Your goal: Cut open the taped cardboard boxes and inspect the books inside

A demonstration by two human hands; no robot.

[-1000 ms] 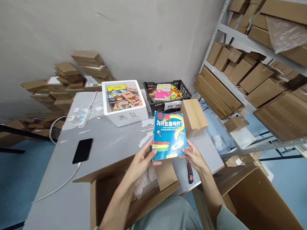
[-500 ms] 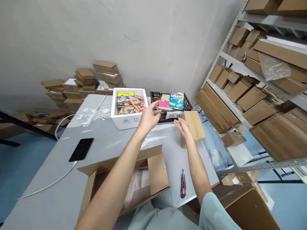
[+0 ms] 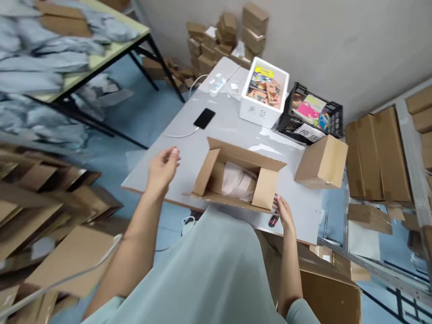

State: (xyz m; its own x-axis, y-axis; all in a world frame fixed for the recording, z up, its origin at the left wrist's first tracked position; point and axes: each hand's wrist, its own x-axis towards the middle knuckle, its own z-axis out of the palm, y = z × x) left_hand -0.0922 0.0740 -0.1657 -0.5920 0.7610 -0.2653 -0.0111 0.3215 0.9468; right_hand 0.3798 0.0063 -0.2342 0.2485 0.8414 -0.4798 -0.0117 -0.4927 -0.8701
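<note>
An open cardboard box (image 3: 204, 173) stands at the table's front edge with its flaps up. Pale wrapping material (image 3: 236, 180) lies inside it. My left hand (image 3: 162, 168) is in the air to the left of the box, its fingers loosely curled and nothing visible in them. Beside the box's right end is my right hand (image 3: 284, 211), fingers stretched out at the flap; whether they touch it I cannot tell. Just below those fingers lies a red and black box cutter (image 3: 273, 220), partly hidden.
Farther back on the table (image 3: 229, 144) are a phone (image 3: 204, 118) on a cable, a white foam bin (image 3: 259, 112) of colourful packs, a black crate (image 3: 286, 121) with books and a closed carton (image 3: 320, 164). Shelving (image 3: 410, 130) stands right; cartons (image 3: 84, 193) sit left.
Both hands have come back from the bin and crate: the left to the left of the open box, the right to its right end. The view has swung left and down.
</note>
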